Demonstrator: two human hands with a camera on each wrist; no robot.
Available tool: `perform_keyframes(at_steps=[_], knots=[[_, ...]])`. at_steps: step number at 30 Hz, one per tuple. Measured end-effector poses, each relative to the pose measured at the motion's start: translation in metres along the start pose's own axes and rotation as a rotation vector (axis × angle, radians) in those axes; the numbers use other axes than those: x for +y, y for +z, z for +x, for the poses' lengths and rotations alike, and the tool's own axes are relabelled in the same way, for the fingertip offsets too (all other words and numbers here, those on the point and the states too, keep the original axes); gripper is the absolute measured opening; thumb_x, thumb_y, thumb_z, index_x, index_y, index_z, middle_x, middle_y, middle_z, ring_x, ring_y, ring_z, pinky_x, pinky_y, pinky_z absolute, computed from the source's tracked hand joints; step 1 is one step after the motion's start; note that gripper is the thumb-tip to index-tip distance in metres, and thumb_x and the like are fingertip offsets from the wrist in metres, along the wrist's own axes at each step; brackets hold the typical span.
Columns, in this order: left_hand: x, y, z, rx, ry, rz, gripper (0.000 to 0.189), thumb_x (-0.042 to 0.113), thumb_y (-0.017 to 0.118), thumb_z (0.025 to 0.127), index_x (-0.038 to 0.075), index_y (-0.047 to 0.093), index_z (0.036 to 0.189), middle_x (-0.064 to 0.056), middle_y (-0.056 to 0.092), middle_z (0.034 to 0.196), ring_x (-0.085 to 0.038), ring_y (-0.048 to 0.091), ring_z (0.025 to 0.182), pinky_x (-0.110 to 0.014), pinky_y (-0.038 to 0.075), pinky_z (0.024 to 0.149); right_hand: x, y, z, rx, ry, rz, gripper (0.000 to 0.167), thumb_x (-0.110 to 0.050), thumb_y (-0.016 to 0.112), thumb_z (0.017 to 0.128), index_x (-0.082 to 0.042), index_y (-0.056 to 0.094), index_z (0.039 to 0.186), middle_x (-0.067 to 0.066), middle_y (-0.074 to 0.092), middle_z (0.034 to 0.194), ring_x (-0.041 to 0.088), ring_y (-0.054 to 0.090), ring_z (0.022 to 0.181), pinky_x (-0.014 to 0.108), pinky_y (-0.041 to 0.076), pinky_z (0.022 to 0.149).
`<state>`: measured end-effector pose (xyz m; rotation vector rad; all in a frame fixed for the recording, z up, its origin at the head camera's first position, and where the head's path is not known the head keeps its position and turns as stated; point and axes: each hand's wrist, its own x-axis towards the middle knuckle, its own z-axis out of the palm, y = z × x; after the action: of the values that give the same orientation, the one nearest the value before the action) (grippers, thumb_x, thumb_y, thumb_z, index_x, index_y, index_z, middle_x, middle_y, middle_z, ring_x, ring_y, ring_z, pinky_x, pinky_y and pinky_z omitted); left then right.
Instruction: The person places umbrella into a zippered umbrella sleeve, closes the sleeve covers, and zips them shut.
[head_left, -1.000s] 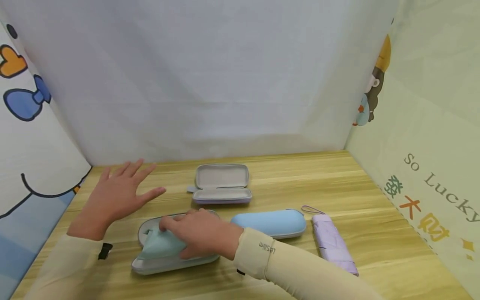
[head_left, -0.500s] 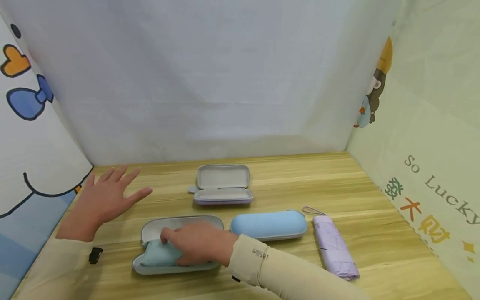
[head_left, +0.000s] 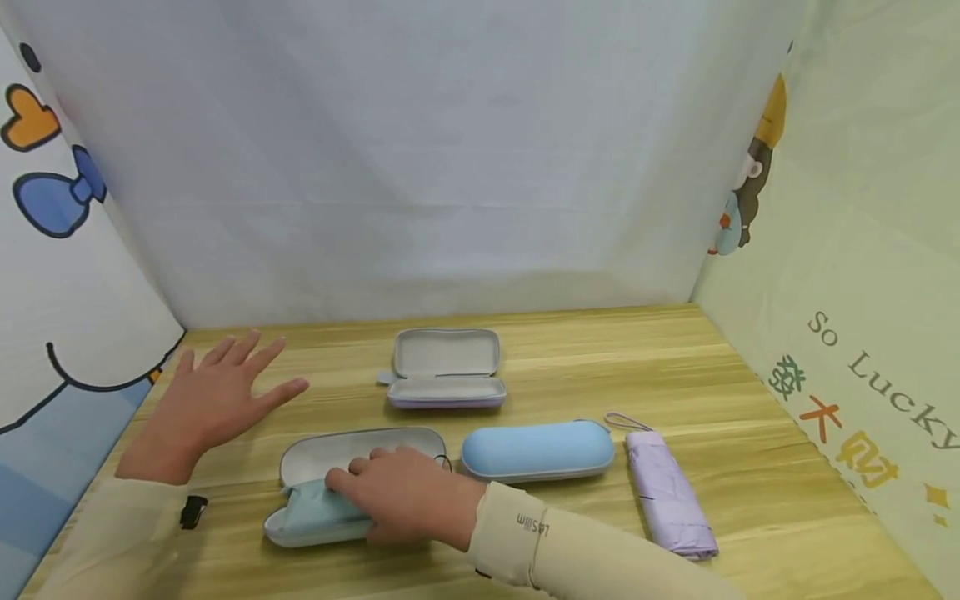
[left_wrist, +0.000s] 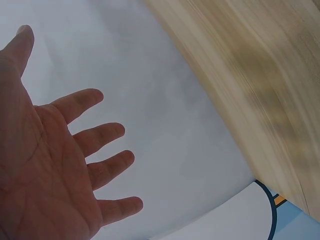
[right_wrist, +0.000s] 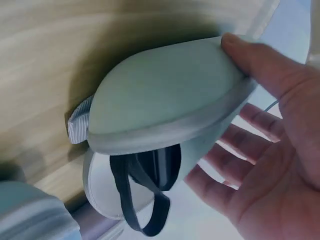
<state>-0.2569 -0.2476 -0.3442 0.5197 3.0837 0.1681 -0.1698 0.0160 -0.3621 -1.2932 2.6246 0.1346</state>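
Observation:
A mint-green folded umbrella [head_left: 321, 504] lies in the lower half of an opened mint-green zip case [head_left: 330, 457] at the table's front left. My right hand [head_left: 408, 500] holds it from above, fingers over the umbrella. In the right wrist view, the thumb rests on the outer wall of the case [right_wrist: 155, 95], with the fingers on the far side. A black strap loop [right_wrist: 160, 215] hangs from the umbrella's end below the case rim. My left hand [head_left: 210, 404] hovers left of the case, fingers spread, touching nothing. Its palm [left_wrist: 45, 165] shows in the left wrist view.
Behind stands an opened lilac case [head_left: 446, 392] with a grey lining. To the right lies a closed blue case [head_left: 537, 448], then a lilac folded umbrella [head_left: 671, 496] with a wrist loop. Cloth walls enclose the wooden table [head_left: 600, 358].
The mint umbrella has sunk lower into its case. My right hand has shifted slightly right along it, its thumb now at the case's front wall. My left hand has moved slightly left and down.

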Motion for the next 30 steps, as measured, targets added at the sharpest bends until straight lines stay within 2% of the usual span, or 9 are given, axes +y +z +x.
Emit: perform_keyframes(at_steps=[5, 8, 12, 16, 19, 23, 27, 30], knots=[[0.000, 0.001, -0.001, 0.001, -0.006, 0.008, 0.094, 0.077, 0.041, 0.097, 0.007, 0.035, 0.161, -0.033, 0.025, 0.161, -0.056, 0.024, 0.145, -0.083, 0.006, 0.106, 0.002, -0.001, -0.001, 0.010, -0.013, -0.021, 0.071, -0.048, 0.083, 0.087, -0.028, 0.047, 0.145, -0.013, 0.063, 0.122, 0.006, 0.060, 0.101, 0.024, 0.052, 0.080], [0.000, 0.001, -0.001, -0.001, -0.004, 0.005, 0.094, 0.076, 0.041, 0.098, 0.007, 0.035, 0.161, -0.033, 0.025, 0.161, -0.056, 0.024, 0.145, -0.083, 0.006, 0.107, 0.008, -0.001, -0.003, -0.003, -0.019, 0.058, 0.075, -0.053, 0.081, 0.086, -0.028, 0.047, 0.149, -0.011, 0.061, 0.129, 0.006, 0.059, 0.109, 0.024, 0.050, 0.089], [0.000, 0.000, -0.001, -0.008, 0.000, -0.004, 0.094, 0.076, 0.041, 0.098, 0.008, 0.035, 0.161, -0.033, 0.025, 0.161, -0.058, 0.024, 0.144, -0.083, 0.006, 0.106, 0.022, -0.013, -0.008, 0.013, -0.023, 0.197, 0.073, -0.062, 0.073, 0.089, -0.024, 0.051, 0.148, -0.007, 0.058, 0.137, 0.009, 0.057, 0.120, 0.027, 0.046, 0.102], [0.000, -0.001, -0.001, -0.007, -0.001, -0.012, 0.094, 0.077, 0.041, 0.097, 0.008, 0.035, 0.161, -0.032, 0.025, 0.161, -0.057, 0.024, 0.145, -0.083, 0.005, 0.107, 0.041, -0.028, -0.012, 0.062, 0.060, 0.262, 0.070, -0.065, 0.063, 0.095, -0.020, 0.052, 0.148, -0.001, 0.056, 0.142, 0.016, 0.055, 0.129, 0.034, 0.043, 0.109], [0.000, 0.000, -0.001, -0.013, -0.004, -0.015, 0.094, 0.077, 0.041, 0.097, 0.009, 0.035, 0.161, -0.032, 0.025, 0.162, -0.057, 0.023, 0.145, -0.082, 0.005, 0.107, 0.053, -0.030, -0.015, 0.036, 0.149, 0.285, 0.068, -0.061, 0.057, 0.100, -0.018, 0.047, 0.152, 0.002, 0.053, 0.148, 0.021, 0.051, 0.135, 0.037, 0.041, 0.111], [0.000, 0.001, -0.002, -0.023, 0.004, -0.014, 0.093, 0.077, 0.041, 0.097, 0.009, 0.035, 0.161, -0.032, 0.024, 0.162, -0.057, 0.024, 0.145, -0.082, 0.007, 0.107, 0.064, -0.028, -0.020, -0.021, 0.229, 0.284, 0.059, -0.046, 0.057, 0.106, -0.015, 0.045, 0.154, 0.004, 0.053, 0.150, 0.023, 0.052, 0.137, 0.037, 0.043, 0.111], [0.001, 0.003, -0.001, -0.018, 0.013, -0.013, 0.093, 0.076, 0.042, 0.097, 0.009, 0.036, 0.161, -0.032, 0.026, 0.162, -0.057, 0.025, 0.144, -0.083, 0.008, 0.107, 0.073, -0.024, -0.024, -0.002, 0.251, 0.308, 0.057, -0.041, 0.061, 0.105, -0.013, 0.048, 0.152, 0.004, 0.055, 0.149, 0.022, 0.054, 0.134, 0.036, 0.045, 0.108], [0.002, 0.006, 0.000, -0.022, 0.013, -0.012, 0.093, 0.076, 0.042, 0.098, 0.008, 0.036, 0.161, -0.031, 0.025, 0.162, -0.057, 0.025, 0.145, -0.083, 0.008, 0.107, 0.077, -0.020, -0.026, -0.010, 0.230, 0.404, 0.075, -0.053, 0.065, 0.099, -0.014, 0.040, 0.158, 0.002, 0.049, 0.155, 0.021, 0.049, 0.140, 0.036, 0.041, 0.112]])
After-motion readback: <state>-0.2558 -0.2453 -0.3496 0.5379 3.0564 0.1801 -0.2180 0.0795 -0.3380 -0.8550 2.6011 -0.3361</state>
